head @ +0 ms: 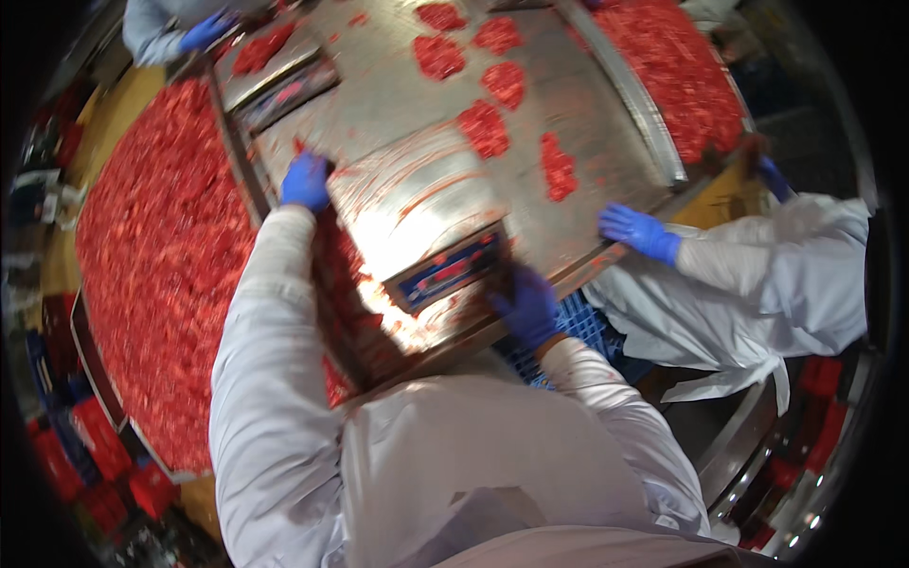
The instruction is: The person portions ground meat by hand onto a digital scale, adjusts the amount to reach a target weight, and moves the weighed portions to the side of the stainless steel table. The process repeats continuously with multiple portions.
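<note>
My left hand (pixel 307 181), in a blue glove, is at the left edge of the steel table, with a bit of red meat showing just beyond its fingers; its grip is unclear. My right hand (pixel 529 305), also blue-gloved and blurred, is at the near table edge, beside the right end of a scale's display panel (pixel 449 271). Whether it holds anything cannot be told. Between my hands lies the scale's shiny steel platform (pixel 419 199), smeared with red. Dark red meat (pixel 341 248) lies along the platform's left side, under my left forearm.
A large bin of ground meat (pixel 163 270) stands at left, another meat heap (pixel 675 78) at upper right. Meat portions (pixel 504 84) lie on the steel table (pixel 589 106). Co-workers' gloved hands are at right (pixel 639 233) and upper left (pixel 206 32), near a second scale (pixel 287 92). A blue crate (pixel 579 323) sits below.
</note>
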### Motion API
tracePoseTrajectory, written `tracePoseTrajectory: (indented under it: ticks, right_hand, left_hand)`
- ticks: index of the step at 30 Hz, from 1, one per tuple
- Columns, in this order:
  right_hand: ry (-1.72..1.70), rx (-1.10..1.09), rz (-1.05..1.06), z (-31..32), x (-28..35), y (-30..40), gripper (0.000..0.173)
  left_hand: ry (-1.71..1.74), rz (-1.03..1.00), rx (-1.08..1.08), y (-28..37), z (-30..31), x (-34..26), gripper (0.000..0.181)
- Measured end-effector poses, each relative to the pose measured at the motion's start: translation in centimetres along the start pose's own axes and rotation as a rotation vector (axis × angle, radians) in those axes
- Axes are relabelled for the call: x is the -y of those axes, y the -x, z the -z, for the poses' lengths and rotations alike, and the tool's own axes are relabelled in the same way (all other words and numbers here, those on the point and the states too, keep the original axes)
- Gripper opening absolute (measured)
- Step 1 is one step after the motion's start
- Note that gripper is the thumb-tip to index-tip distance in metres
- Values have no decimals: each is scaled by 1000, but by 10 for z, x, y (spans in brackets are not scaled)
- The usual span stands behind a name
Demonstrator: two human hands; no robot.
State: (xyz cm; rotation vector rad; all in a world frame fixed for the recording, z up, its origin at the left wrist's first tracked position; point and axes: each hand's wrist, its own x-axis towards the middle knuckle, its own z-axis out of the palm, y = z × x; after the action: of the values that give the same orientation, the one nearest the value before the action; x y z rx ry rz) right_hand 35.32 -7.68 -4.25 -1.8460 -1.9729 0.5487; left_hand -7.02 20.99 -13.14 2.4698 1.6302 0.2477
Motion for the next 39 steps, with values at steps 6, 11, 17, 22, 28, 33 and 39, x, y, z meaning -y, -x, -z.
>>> tracePoseTrajectory:
  ticks: [6,11,17,22,28,33,39]
  right_hand:
    - [-27,-65,26,-17,-18,4,72]
    - [-12,-149,97,-19,-19,5,69]
    - [-57,-74,51,-23,-26,13,67]
    - [-1,3,32,-12,-15,10,68]
    - [-6,33,21,-9,-13,10,69]
    - [-2,-51,115,-15,-17,8,67]
    - [43,-66,65,-16,-16,11,66]
  left_hand:
    - [152,85,178,100,33,-85,47]
    - [59,5,417,197,68,-198,37]
    - [193,199,286,184,65,-181,25]
    - [318,89,397,121,143,-159,33]
    - [932,50,191,70,217,-208,34]
    - [307,109,-124,53,155,-184,57]
    - [-130,150,583,165,101,-164,40]
